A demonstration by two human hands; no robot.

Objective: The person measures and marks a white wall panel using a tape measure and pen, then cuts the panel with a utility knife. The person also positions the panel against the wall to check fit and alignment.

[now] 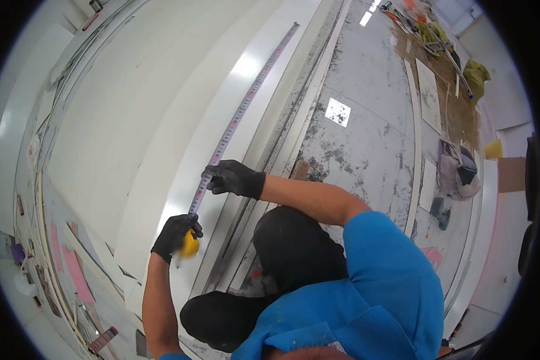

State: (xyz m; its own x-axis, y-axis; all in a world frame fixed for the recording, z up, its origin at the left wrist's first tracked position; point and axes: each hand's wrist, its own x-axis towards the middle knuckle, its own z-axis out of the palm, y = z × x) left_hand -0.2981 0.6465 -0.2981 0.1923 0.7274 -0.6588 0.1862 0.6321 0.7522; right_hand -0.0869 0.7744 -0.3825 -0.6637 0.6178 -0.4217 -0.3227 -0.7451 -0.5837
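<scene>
My left hand point(175, 236), in a black glove, is closed around the yellow case of a tape measure point(189, 245). Its pale blade point(240, 112) runs out up and to the right along a glossy white panel point(222, 108), ending in a dark tip near the top. Further along the blade, my right hand point(234, 178), also black-gloved, pinches it between thumb and fingers. The case looks slightly blurred.
Long metal rails point(282, 129) lie along the panel's right side. A drill point(441, 213) and a grey bag point(458, 171) rest on the speckled floor at right. Pink strips point(78, 273) and a red tube point(104, 339) lie at left, near long cables point(63, 84).
</scene>
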